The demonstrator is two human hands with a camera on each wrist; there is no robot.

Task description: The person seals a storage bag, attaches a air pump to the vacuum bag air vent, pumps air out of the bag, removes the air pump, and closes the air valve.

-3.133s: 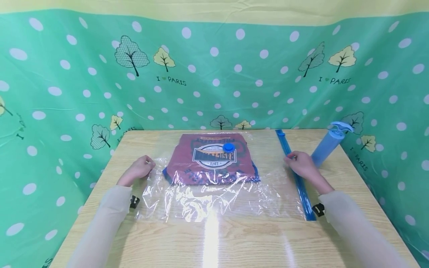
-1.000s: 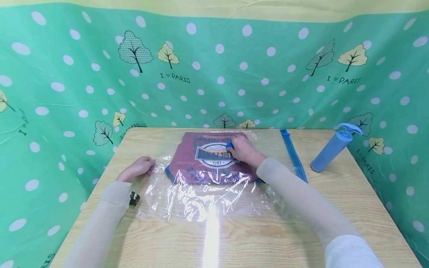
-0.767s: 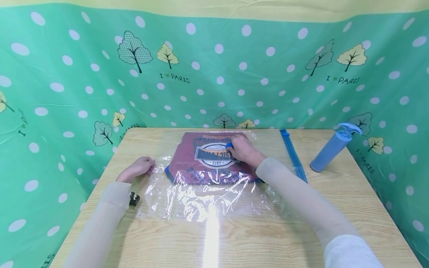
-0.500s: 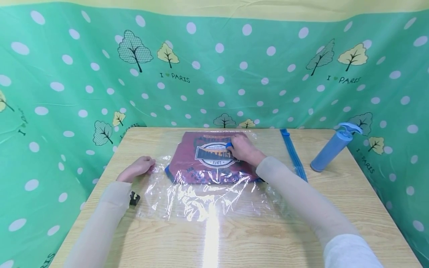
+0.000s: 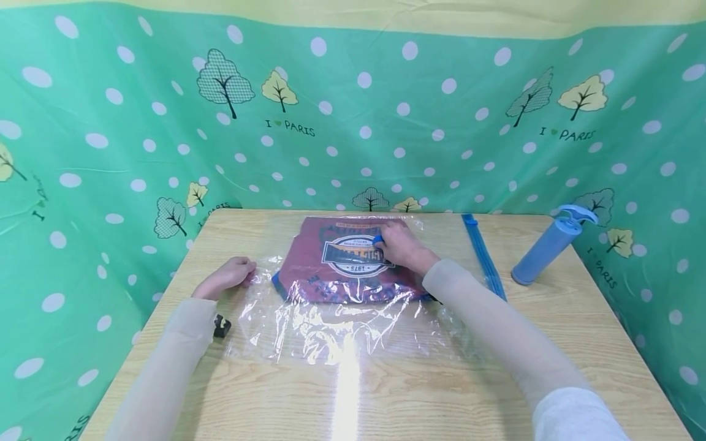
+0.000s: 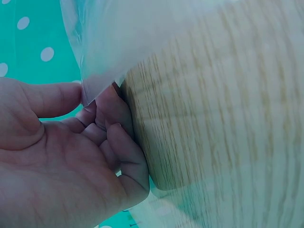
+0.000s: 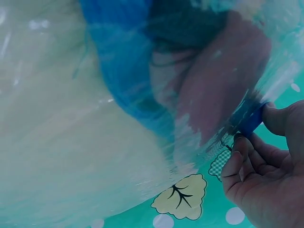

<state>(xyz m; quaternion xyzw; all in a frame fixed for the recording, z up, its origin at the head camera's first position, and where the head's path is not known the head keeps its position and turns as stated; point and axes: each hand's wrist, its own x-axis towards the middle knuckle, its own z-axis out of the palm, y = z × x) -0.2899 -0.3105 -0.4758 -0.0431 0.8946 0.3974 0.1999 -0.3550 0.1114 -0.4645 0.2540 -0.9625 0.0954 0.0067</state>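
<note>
A clear plastic vacuum storage bag [image 5: 325, 331] lies flat on the wooden table, with a folded maroon garment [image 5: 309, 254] with a printed badge inside it. Blue cloth shows at the garment's lower corners. My left hand [image 5: 225, 277] is at the bag's left edge; in the left wrist view its thumb and fingers pinch the film [image 6: 114, 42]. Over the garment's upper right, my right hand [image 5: 405, 246] pinches the blue valve cap [image 5: 377, 239] between thumb and fingers. That cap [image 7: 251, 121] is partly covered by the thumb in the right wrist view.
A blue zip strip [image 5: 484, 257] runs along the bag's right side, its near end hidden by the right sleeve. Right of it stands a blue hand pump [image 5: 546, 248] with a handle on top. A green dotted curtain [image 5: 353, 122] hangs behind the table [image 5: 419, 404].
My right hand has moved left from the zip strip to the valve cap and grips it. The left hand stays at the bag's left edge. Little differs over the last second.
</note>
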